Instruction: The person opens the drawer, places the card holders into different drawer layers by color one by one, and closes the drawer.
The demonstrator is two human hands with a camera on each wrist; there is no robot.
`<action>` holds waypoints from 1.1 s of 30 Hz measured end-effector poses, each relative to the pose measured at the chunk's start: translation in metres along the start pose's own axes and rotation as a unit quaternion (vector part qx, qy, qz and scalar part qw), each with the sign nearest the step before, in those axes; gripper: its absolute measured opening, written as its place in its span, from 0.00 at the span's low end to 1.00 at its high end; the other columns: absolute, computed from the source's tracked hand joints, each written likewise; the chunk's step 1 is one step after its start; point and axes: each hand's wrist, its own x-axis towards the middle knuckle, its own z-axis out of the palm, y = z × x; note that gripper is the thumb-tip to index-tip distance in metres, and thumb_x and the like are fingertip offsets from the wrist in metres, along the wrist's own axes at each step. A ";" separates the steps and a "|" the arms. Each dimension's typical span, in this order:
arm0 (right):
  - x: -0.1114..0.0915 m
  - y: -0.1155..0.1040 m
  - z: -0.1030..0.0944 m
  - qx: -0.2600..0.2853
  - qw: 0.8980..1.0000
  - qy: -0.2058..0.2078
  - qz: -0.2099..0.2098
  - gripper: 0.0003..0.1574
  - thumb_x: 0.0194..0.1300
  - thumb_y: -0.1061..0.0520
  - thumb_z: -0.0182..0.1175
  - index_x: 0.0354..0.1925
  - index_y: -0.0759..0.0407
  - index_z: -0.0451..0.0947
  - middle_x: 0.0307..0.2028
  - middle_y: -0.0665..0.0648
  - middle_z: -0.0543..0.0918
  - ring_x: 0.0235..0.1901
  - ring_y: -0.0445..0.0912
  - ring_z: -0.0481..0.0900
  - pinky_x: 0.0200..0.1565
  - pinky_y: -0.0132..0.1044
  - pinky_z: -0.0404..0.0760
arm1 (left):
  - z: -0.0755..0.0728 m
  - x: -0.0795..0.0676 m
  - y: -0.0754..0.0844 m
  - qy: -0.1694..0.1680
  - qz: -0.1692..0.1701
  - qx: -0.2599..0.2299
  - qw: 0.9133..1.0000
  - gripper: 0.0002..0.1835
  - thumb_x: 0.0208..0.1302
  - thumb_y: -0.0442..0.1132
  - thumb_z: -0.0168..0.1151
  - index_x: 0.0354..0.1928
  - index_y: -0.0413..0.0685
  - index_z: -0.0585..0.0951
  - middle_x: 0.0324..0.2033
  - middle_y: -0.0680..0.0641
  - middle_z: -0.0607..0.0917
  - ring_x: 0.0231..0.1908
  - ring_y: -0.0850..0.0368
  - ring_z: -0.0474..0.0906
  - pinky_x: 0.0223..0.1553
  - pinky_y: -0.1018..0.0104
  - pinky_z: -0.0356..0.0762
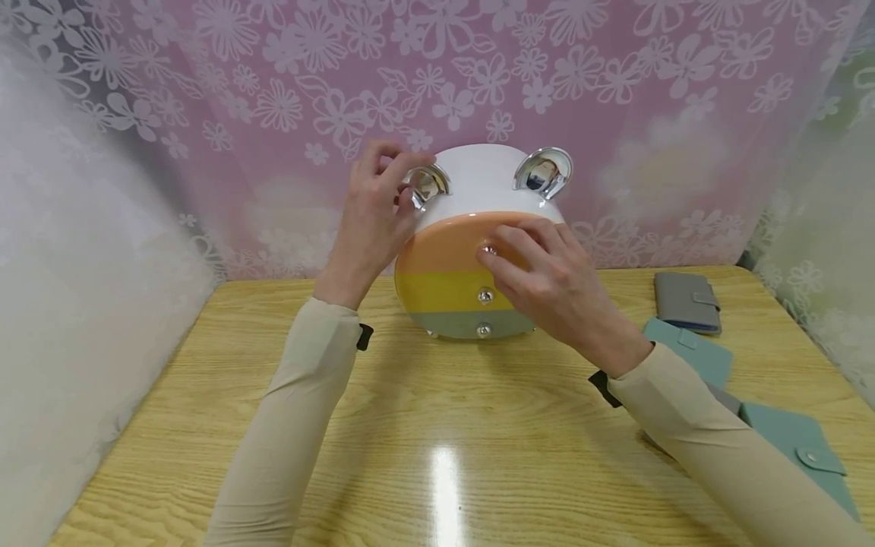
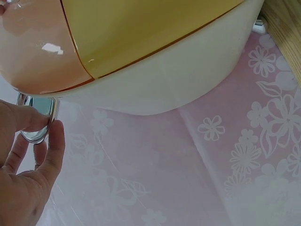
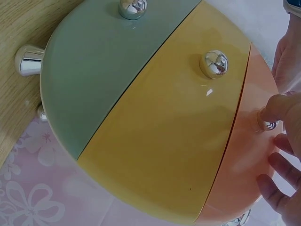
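Note:
A small rounded drawer box (image 1: pixel 478 171) with a white shell, shiny silver ears and short silver feet stands upright on the table. Its front has an orange drawer (image 1: pixel 440 243), a yellow drawer (image 3: pixel 164 122) and a grey-green drawer (image 3: pixel 99 66), each with a round silver knob. My left hand (image 1: pixel 372 209) grips the left silver ear (image 2: pixel 37 117) between thumb and fingers. With thumb and index finger, my right hand (image 1: pixel 547 277) pinches the orange drawer's knob (image 3: pixel 269 124); the other fingers are near the orange front. All the drawers sit flush with the front.
On the right of the wooden table (image 1: pixel 273 365) lie a grey wallet (image 1: pixel 687 301), a teal wallet (image 1: pixel 690 351) and a larger teal one (image 1: pixel 796 441) with a snap strap. My right sleeve partly covers another dark item. A pink flowered curtain (image 1: pixel 437 83) hangs right behind the box.

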 end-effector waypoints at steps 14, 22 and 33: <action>-0.005 0.000 0.002 0.013 0.999 0.034 -0.012 0.23 0.56 0.60 0.75 0.51 0.57 0.86 0.49 0.64 0.84 0.47 0.62 0.79 0.53 0.54 0.81 | 0.001 0.000 0.001 0.005 -0.003 -0.002 1.000 0.23 0.64 0.22 0.51 0.55 0.46 0.84 0.50 0.39 0.73 0.43 0.46 0.74 0.44 0.63 0.79; -0.016 -0.004 0.002 0.031 0.996 0.065 -0.046 0.16 0.70 0.57 0.61 0.54 0.58 0.85 0.52 0.64 0.84 0.44 0.62 0.79 0.50 0.57 0.80 | 0.003 -0.001 -0.001 0.018 0.009 0.004 1.000 0.22 0.63 0.22 0.53 0.54 0.46 0.83 0.49 0.39 0.73 0.42 0.46 0.75 0.44 0.62 0.80; -0.031 -0.012 0.009 0.009 0.995 0.047 -0.089 0.12 0.73 0.55 0.58 0.48 0.58 0.84 0.49 0.64 0.85 0.42 0.61 0.81 0.36 0.50 0.80 | 0.004 -0.003 0.000 0.025 0.026 0.011 0.999 0.21 0.65 0.23 0.53 0.55 0.48 0.82 0.50 0.39 0.73 0.43 0.46 0.75 0.51 0.57 0.76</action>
